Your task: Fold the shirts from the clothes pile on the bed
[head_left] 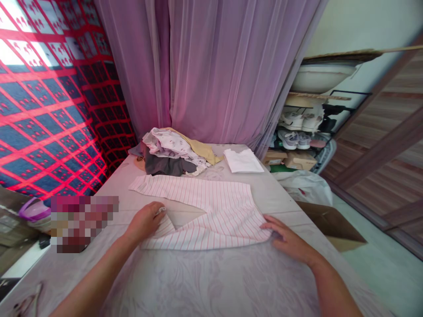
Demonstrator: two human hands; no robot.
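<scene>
A pair of white trousers with pink stripes (228, 207) lies spread on the table, its legs toward the left and its waist toward the right. My left hand (147, 222) pinches the end of the nearer leg, which is partly lifted and creased. At the waist end, my right hand (286, 240) rests with fingers stretched onto the fabric edge and thumb apart. Behind the trousers sits a heap of crumpled clothes (178, 147), with white patterned, yellow and dark grey pieces. A folded white garment (243, 161) lies to its right.
The table (211, 281) has a pale floral cover. Purple curtains (214, 70) hang behind it, and a red-and-dark checked cloth (56, 97) on the left. At right are a rack with shoes (294, 138), a plastic bag (304, 185) and a cardboard box (330, 224). One area at left is blurred out.
</scene>
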